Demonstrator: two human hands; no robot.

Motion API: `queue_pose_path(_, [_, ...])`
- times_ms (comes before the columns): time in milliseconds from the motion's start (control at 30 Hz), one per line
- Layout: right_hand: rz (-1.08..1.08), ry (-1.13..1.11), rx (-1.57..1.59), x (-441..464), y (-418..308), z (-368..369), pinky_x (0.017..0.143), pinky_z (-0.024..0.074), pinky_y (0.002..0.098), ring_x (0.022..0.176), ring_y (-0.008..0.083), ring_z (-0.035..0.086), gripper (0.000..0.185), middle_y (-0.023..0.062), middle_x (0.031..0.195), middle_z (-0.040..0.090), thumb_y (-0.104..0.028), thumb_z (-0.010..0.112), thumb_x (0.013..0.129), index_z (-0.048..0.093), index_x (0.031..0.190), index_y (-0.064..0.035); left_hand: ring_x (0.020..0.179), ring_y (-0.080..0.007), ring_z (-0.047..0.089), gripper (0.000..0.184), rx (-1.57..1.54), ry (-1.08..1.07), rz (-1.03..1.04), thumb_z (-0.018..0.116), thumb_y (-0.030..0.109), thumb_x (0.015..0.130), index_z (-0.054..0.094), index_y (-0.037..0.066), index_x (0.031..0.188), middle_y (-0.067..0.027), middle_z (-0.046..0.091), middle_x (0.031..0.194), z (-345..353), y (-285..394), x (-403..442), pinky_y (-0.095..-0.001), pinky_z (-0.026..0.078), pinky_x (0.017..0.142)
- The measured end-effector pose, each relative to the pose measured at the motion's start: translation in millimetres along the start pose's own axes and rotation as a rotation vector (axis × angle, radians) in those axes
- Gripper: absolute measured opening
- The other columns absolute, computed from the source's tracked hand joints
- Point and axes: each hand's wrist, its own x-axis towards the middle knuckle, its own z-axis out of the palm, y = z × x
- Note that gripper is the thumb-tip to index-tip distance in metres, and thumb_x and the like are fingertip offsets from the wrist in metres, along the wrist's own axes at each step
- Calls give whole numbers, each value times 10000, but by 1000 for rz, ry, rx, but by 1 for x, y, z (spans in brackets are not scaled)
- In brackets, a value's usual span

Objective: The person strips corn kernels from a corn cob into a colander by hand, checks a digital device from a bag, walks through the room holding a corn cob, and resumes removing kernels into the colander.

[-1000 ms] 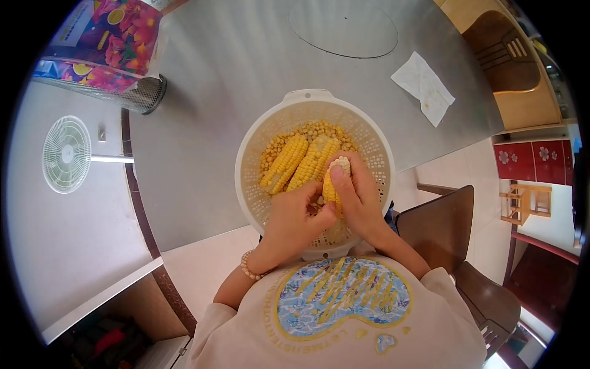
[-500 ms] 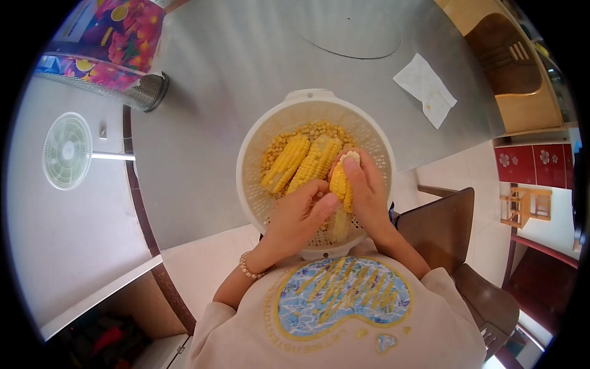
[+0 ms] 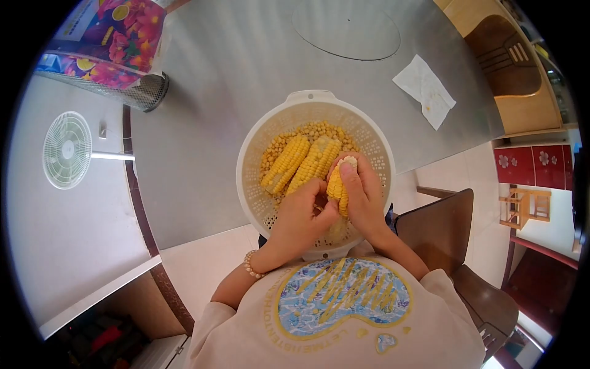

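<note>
A partly stripped corn cob (image 3: pixel 337 192) is tilted over the white colander (image 3: pixel 247 178), its pale bare end pointing toward my body. My right hand (image 3: pixel 364 192) wraps around the cob, with the thumb lying along its upper part. Against the cob's left side, my left hand (image 3: pixel 302 212) has its fingers curled and its thumb pressing at the kernels; whether it pinches any kernel is hidden. Two more corn cobs, a left one (image 3: pixel 285 164) and a right one (image 3: pixel 314 165), lie side by side inside the colander. Loose corn kernels (image 3: pixel 319 129) are heaped behind them.
The colander sits at the near edge of a grey table (image 3: pixel 209 123). A crumpled tissue (image 3: pixel 425 91) lies at the right. At the back left stands a mesh basket (image 3: pixel 150 92) with a colourful package (image 3: pixel 132 37). A brown chair (image 3: pixel 436 230) is close on my right.
My left thumb has drawn in from its stretched position and now bends against the cob's kernels. The held cob and my right hand have shifted slightly left.
</note>
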Motion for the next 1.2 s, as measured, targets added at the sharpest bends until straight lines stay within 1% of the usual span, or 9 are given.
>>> queue_pose_path(100, [148,-37,219,0,-7,0,660,417,240,735,89,489,217,32,810,538,-211,431,964,520,1002,-17,721,-140,594,137,-182,43,-147,484,66,867,556,-33,929,-100,612,835,2,-13,1,-292,491,649])
queue_pose_path(200, [86,9,132,2,-6,1,660,424,220,718,85,520,256,48,821,559,-238,373,975,513,986,-25,733,-116,575,142,-355,34,-88,464,74,895,565,-21,926,-79,609,868,0,-17,1,-268,485,658])
queue_pose_path(267, [125,25,149,2,-7,1,675,420,242,761,85,492,215,41,848,541,-207,433,965,516,1018,-17,737,-118,569,145,-410,139,43,525,124,903,572,-10,934,-74,606,887,3,-11,-1,-244,481,670])
queue_pose_path(400, [84,38,100,1,0,3,708,430,268,794,115,507,226,68,873,545,-207,445,959,509,1036,-5,747,-111,573,200,-192,110,57,609,176,880,578,-11,942,-70,605,862,-2,-3,-4,-245,489,667])
queue_pose_path(467, [-88,75,-201,1,-1,3,733,431,286,815,143,519,233,91,882,544,-207,458,952,505,1041,3,754,-108,573,243,-141,98,18,675,188,835,587,-12,942,-65,608,841,-3,-2,-2,-244,494,658])
queue_pose_path(700, [29,77,-15,-1,1,-1,735,434,308,794,217,540,252,131,882,548,-224,469,943,499,1048,3,738,-91,558,211,-214,74,-16,672,160,831,599,-10,932,-39,607,820,2,0,0,-232,490,646])
queue_pose_path(867, [-149,108,-212,-2,-2,2,709,432,305,775,203,531,247,125,876,544,-223,462,948,499,1051,-2,699,-55,543,183,-357,44,-23,674,149,829,614,8,928,-2,605,789,1,-13,2,-206,463,621])
queue_pose_path(1067, [-50,116,-120,-1,1,2,689,439,324,753,226,542,251,132,867,551,-225,463,946,499,1054,-2,658,-20,506,97,-417,38,-30,645,93,851,603,22,902,27,589,780,1,-5,-2,-168,412,588])
queue_pose_path(1200, [-123,141,-156,-1,-3,8,678,442,336,740,242,546,254,136,857,556,-227,467,943,501,1057,-2,643,-25,537,106,-440,99,19,656,88,826,622,14,894,21,598,759,2,-12,-3,-170,443,589])
